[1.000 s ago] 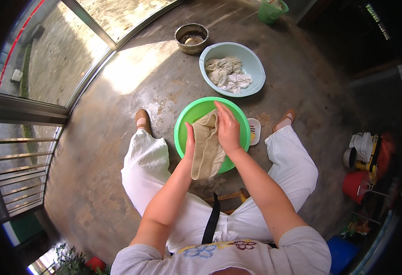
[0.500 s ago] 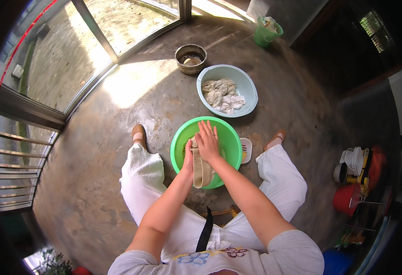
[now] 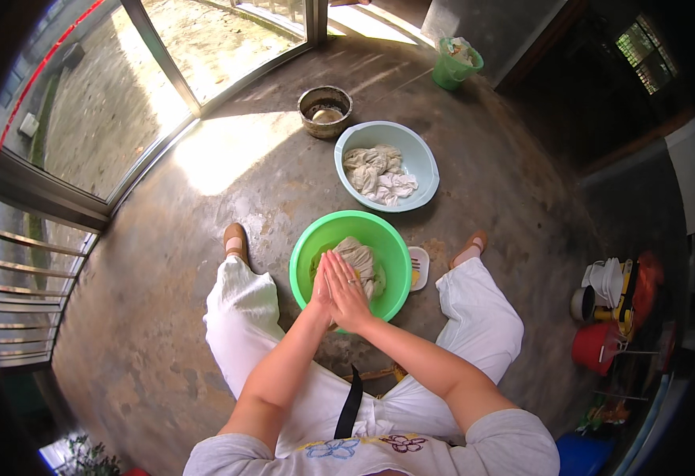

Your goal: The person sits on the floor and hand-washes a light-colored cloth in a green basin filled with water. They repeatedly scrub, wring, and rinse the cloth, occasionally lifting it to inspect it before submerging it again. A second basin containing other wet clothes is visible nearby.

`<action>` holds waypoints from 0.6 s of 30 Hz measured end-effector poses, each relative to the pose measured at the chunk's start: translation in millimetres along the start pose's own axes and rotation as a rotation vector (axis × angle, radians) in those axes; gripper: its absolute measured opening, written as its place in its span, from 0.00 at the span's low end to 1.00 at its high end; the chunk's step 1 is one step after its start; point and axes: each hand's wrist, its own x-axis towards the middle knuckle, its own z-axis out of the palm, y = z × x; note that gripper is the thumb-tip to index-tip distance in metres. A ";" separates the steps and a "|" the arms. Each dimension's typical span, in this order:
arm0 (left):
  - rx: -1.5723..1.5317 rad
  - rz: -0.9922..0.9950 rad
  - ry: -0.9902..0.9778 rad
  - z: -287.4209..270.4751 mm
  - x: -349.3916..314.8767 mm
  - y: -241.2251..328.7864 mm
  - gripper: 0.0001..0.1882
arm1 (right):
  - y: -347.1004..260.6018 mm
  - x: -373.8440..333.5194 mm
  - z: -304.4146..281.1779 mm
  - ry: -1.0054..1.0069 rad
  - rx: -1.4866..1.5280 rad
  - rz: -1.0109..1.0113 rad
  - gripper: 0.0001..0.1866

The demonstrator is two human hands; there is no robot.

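Observation:
A round green basin [image 3: 402, 270] stands on the floor between my legs, with a wet beige garment [image 3: 361, 255] bunched inside it. Over the basin's near side, my left hand [image 3: 323, 292] and my right hand [image 3: 347, 293] lie palm to palm, fingers straight and pointing away from me. The garment runs up against my fingers, and a small brownish edge shows below the palms. What lies between the palms is mostly hidden. A ring is on my right hand. Just right of the basin sits a small white dish [image 3: 419, 268] with something yellow and red in it.
Beyond the green basin, a pale blue basin [image 3: 429, 184] holds beige and white cloths [image 3: 379, 173]. A dark metal pot [image 3: 324, 111] is behind it, and a green waste bin [image 3: 456, 63] farther back. Glass doors border the left; a red bucket [image 3: 595, 347] stands at the right.
My hands have come nearer to me and now press together more closely. The garment's band, which hung over the near rim, is out of sight; more cloth lies bunched in the basin.

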 end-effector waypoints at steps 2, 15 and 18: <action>0.387 -0.017 0.168 20.6 0.5 -10.0 0.32 | 36.0 18.6 -8.6 0.082 0.000 -0.012 0.31; 0.229 -0.388 0.314 31.0 5.8 24.1 0.30 | 39.3 18.2 -5.8 0.470 0.595 0.513 0.14; 0.167 -0.367 0.347 40.1 9.9 20.6 0.30 | 56.1 30.4 -5.8 0.579 0.965 0.762 0.12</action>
